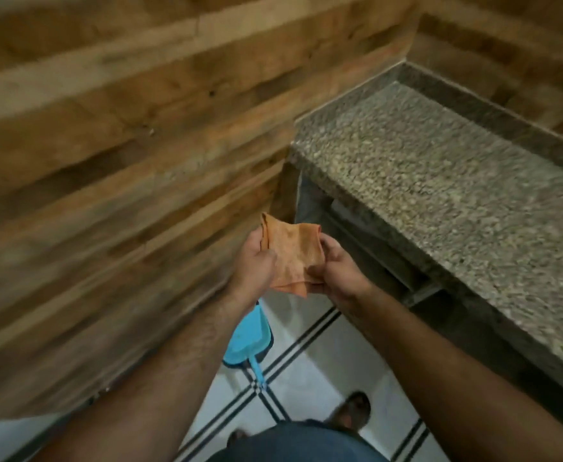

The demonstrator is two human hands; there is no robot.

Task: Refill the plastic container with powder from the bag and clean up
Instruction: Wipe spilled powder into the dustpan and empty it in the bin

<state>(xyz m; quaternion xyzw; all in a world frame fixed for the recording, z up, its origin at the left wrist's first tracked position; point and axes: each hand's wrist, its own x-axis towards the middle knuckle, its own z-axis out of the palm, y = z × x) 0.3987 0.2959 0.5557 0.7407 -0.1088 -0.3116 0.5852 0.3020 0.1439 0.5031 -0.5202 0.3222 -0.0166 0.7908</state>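
Observation:
An orange cloth (pixel 292 251), folded into a rough square, is held up in front of me over the floor. My left hand (pixel 255 261) grips its left edge with the thumb on top. My right hand (pixel 337 266) holds its right and lower edge, fingers curled under it. No plastic container or powder bag is in view. The picture is blurred by motion.
A speckled granite counter (pixel 440 181) runs along the right, with a dark open space under it. A wood-patterned wall (pixel 106 161) fills the left and back. A blue dustpan-like object (pixel 248 338) lies on the white tiled floor (pixel 313 361) below my left forearm.

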